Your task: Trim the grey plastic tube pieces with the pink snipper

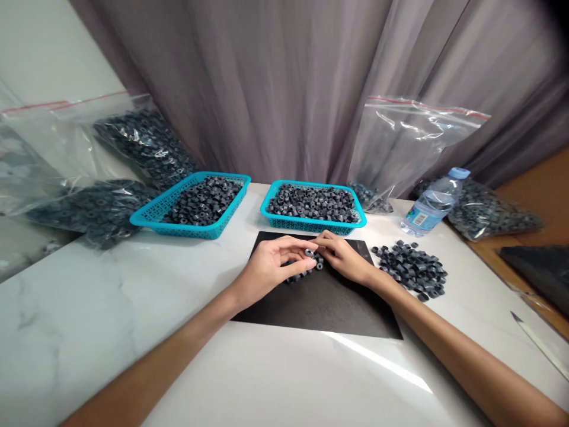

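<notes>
My left hand [271, 264] and my right hand [344, 258] meet over the far part of a black mat [320, 302]. Both pinch a small dark grey ring [310, 254] between fingertips. A few more rings [296, 277] lie on the mat under my left hand. A loose pile of the same rings [411, 268] sits on the white table just right of the mat, close to my right wrist.
Two turquoise baskets [153, 214] [311, 225] full of rings stand behind the mat. Clear zip bags of rings lie at the left [89, 204] and the right [489, 213]. A water bottle [429, 204] lies at the right. A dark sheet [537, 276] rests at the far right.
</notes>
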`<state>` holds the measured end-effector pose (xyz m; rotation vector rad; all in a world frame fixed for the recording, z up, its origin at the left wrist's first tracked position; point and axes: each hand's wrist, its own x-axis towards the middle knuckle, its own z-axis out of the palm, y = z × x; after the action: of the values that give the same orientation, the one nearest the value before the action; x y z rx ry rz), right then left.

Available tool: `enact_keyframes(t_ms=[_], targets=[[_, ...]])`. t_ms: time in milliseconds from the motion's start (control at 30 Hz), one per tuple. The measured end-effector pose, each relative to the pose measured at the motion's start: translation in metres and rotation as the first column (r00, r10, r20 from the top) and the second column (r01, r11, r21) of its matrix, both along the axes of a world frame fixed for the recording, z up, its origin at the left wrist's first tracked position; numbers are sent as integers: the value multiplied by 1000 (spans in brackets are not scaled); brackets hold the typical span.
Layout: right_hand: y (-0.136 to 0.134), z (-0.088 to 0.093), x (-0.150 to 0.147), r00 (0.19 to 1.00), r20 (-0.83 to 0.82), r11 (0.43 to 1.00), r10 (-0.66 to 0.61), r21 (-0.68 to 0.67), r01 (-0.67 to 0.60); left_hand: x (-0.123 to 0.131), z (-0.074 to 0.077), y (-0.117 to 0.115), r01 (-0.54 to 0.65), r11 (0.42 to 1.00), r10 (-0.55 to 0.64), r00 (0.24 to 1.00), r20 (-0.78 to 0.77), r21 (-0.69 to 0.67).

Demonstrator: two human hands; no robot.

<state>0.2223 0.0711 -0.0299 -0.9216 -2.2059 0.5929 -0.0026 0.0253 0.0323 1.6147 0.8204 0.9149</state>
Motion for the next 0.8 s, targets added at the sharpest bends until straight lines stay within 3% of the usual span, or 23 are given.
enact_keyframes(t_ms=[267, 400, 567, 800], targets=[[-2, 2, -1, 995, -28, 993, -98, -63, 96, 1, -3, 5, -89, 996, 89, 996, -16, 7], [-1, -1, -1, 992, -60, 991, -114, -75, 110, -4, -6, 11, -143, 986, 146, 989, 33, -85], [-1, -1, -1, 991, -62, 990, -119, -87, 114, -7, -6, 14, -138, 958, 174, 976, 128, -250], [0, -2, 0, 987, -98, 983, -128, -148, 113, -9, -2, 14, -103, 930, 190, 956, 221, -352]])
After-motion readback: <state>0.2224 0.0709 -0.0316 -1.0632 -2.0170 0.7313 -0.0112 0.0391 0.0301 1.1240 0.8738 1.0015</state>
